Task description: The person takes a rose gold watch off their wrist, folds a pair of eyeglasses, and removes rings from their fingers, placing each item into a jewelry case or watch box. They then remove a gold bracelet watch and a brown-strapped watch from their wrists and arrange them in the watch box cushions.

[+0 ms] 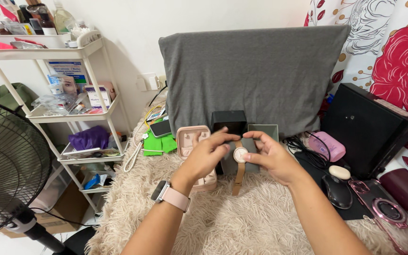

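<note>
Both hands hold a wristwatch (240, 155) with a round pale dial and a tan strap that hangs down over the fluffy beige cover (242, 217). My left hand (208, 153), with a pink-strapped smartwatch on its wrist, pinches the watch's upper strap from the left. My right hand (269, 153) grips the watch case from the right. Just behind the hands lie an open pink jewellery case (190, 139), a black box (229, 122) and a grey-green box tray (263, 132).
A grey cloth covers an upright object (256, 75) at the back. To the right lie a black case (364, 127), a black mouse (338, 191), a pink bottle (327, 144) and a maroon case (407, 191). At left stand a white shelf trolley (72, 94) and a black fan (5, 170).
</note>
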`<move>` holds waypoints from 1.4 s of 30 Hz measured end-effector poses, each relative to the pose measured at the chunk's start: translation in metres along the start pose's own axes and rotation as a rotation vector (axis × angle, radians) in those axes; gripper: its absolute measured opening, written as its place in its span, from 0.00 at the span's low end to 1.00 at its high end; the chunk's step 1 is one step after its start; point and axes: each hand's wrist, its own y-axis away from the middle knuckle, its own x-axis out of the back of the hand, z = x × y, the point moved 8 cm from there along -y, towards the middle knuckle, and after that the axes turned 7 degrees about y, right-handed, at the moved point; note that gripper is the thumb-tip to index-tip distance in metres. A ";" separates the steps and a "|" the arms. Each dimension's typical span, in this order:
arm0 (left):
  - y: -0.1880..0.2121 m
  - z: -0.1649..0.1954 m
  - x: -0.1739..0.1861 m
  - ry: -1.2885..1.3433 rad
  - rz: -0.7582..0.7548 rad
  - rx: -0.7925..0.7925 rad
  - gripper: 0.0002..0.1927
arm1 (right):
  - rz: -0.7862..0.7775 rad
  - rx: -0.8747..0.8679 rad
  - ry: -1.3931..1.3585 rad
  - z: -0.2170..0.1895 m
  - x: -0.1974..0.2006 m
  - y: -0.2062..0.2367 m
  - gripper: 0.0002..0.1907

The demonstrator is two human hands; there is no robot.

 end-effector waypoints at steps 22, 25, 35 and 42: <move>0.016 0.004 0.000 0.118 0.067 0.022 0.39 | 0.081 -0.157 -0.459 0.004 0.019 -0.013 0.13; 0.016 0.006 -0.007 0.505 -0.035 -0.018 0.40 | 0.105 -0.184 -0.460 0.004 0.024 -0.013 0.13; 0.020 0.000 -0.004 0.015 0.065 0.136 0.36 | 0.088 -0.199 -0.503 0.011 0.030 -0.019 0.11; 0.018 0.038 0.002 0.185 0.085 -0.152 0.39 | 0.039 -0.176 -0.446 0.000 0.023 -0.021 0.10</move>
